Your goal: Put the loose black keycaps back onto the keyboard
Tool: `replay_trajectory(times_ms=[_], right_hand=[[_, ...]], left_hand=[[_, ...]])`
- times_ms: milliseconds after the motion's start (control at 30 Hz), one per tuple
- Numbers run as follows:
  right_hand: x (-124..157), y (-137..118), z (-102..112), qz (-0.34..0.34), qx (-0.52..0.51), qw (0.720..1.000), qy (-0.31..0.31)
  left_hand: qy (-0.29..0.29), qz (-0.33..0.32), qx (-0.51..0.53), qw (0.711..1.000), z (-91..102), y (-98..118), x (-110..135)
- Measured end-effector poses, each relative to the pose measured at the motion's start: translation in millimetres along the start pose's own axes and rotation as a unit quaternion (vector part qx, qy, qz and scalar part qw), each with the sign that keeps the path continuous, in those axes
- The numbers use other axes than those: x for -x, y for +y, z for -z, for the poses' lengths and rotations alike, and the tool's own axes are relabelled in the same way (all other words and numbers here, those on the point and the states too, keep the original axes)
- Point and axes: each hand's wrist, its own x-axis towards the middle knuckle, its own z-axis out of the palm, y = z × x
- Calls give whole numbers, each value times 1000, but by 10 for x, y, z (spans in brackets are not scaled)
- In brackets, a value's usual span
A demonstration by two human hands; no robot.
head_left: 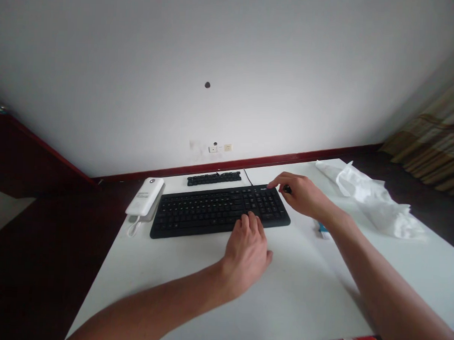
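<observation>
A black keyboard (202, 209) lies flat on the white table (192, 279). My left hand (248, 253) rests at its front edge, fingertips on the lower right part near the number pad, thumb apart on the table. My right hand (301, 193) is over the keyboard's back right corner. Its index finger reaches to the top edge, while the other fingers are curled around a small dark thing (287, 188), too hidden to name. Behind the keyboard lies a black strip of keys (213, 178). A thin cable (248, 177) runs back from the keyboard.
A white box-shaped device (146, 196) with a white cord loop stands left of the keyboard. At the right lie a crumpled white plastic bag (376, 201) and a small blue-and-white item (323, 230), partly behind my right forearm. Wall sockets (220, 148) are beyond the table.
</observation>
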Motion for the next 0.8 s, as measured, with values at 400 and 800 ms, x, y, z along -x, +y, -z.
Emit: replay_trajectory(times_ms=[400,800], right_hand=[[203,-286,-226,-6,106,978,-179],[129,-264,-291,-16,151,980,-129]], left_hand=[[8,7,-52,999,-133,126,-5],[15,36,-62,997,-173,190,-41]])
